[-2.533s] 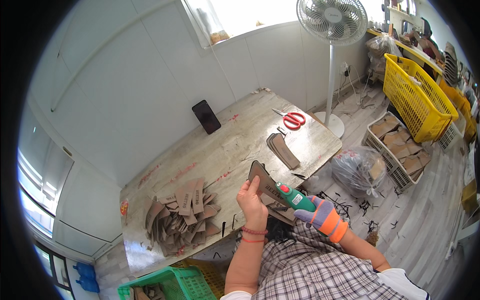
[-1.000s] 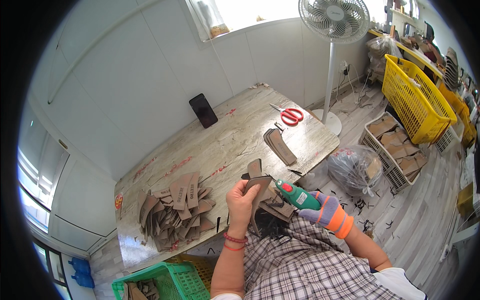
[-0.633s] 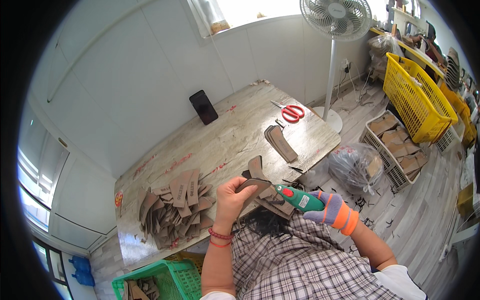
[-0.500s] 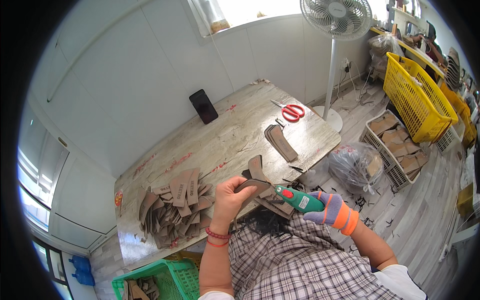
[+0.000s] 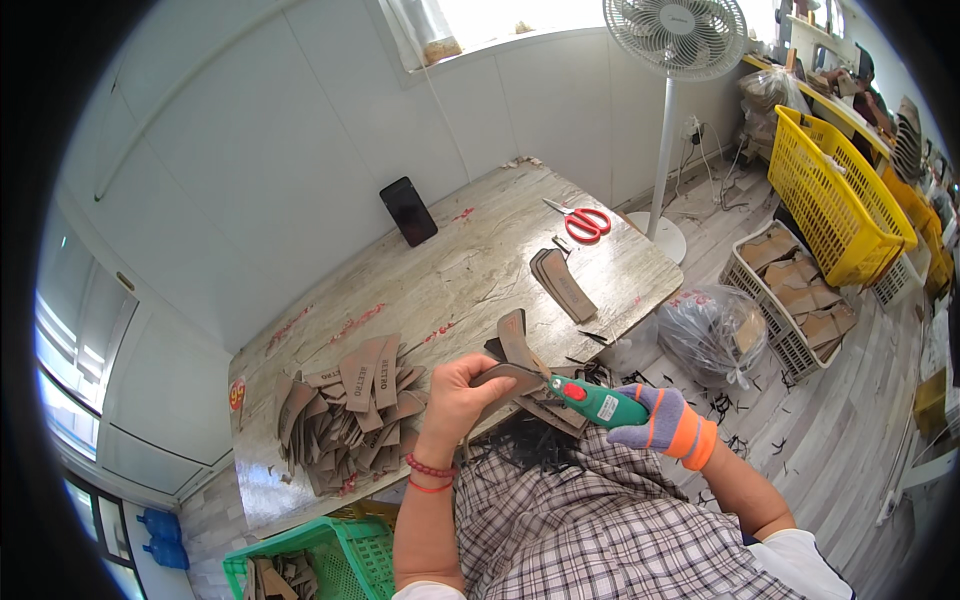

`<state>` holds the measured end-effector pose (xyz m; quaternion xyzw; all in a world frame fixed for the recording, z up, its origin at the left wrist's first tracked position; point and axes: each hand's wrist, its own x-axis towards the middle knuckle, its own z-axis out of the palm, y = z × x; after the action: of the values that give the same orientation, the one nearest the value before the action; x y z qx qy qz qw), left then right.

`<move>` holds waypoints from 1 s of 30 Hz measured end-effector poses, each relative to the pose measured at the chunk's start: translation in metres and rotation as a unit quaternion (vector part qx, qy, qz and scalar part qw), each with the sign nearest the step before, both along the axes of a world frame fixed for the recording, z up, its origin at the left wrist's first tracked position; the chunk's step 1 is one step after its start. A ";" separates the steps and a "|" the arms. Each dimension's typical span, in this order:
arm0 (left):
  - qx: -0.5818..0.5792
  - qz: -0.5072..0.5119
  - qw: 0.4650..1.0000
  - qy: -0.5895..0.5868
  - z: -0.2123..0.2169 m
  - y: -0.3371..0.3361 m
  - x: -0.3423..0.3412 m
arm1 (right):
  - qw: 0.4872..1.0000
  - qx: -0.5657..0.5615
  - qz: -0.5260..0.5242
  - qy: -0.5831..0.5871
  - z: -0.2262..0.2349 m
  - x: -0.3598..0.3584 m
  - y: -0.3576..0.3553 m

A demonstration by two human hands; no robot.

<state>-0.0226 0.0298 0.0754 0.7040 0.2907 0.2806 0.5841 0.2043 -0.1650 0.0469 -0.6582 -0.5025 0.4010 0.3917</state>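
Note:
My bare left hand, with red bands at the wrist, pinches a curved brown fabric piece near the table's front edge. In my gloved right hand is a green handheld electric cutter with a red button. The cutter's tip meets the right end of the piece; the exact contact is too small to make out. Just beyond lies another brown piece, and more are partly hidden beneath my hands. Black trimmings are heaped on my checked apron.
A pile of brown pieces covers the table's left, and a small stack lies right. Red-handled scissors and a phone are farther back. Around stand a green basket, fan, plastic bag and yellow crate.
The held piece has tilted a little and its right end sits slightly lower against the cutter. My left fingers have shifted slightly with it; the right hand is almost still.

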 end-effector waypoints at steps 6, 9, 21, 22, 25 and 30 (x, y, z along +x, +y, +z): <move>0.017 -0.027 0.999 0.034 0.004 0.000 0.000 | 1.000 0.000 0.008 0.014 0.000 0.001 0.000; 0.015 -0.042 0.998 0.046 0.004 0.000 0.001 | 1.000 -0.001 0.014 0.016 0.003 0.000 0.000; 0.014 -0.076 0.993 0.092 -0.013 0.012 0.021 | 1.000 -0.009 -0.015 0.000 0.006 -0.007 0.007; 0.057 -0.031 0.994 0.085 -0.016 0.023 0.021 | 0.999 -0.028 -0.030 0.014 0.006 -0.009 0.008; 0.192 0.217 0.953 0.085 -0.025 0.069 0.008 | 0.997 -0.015 -0.062 0.045 -0.003 -0.011 0.006; -0.285 0.370 0.821 -0.328 -0.101 0.072 -0.028 | 0.996 0.033 -0.078 0.041 -0.037 -0.013 0.006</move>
<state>-0.0502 0.1016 -0.0257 0.2121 0.3878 0.5944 0.6718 0.1917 -0.1591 0.0100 -0.6649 -0.4466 0.3790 0.4635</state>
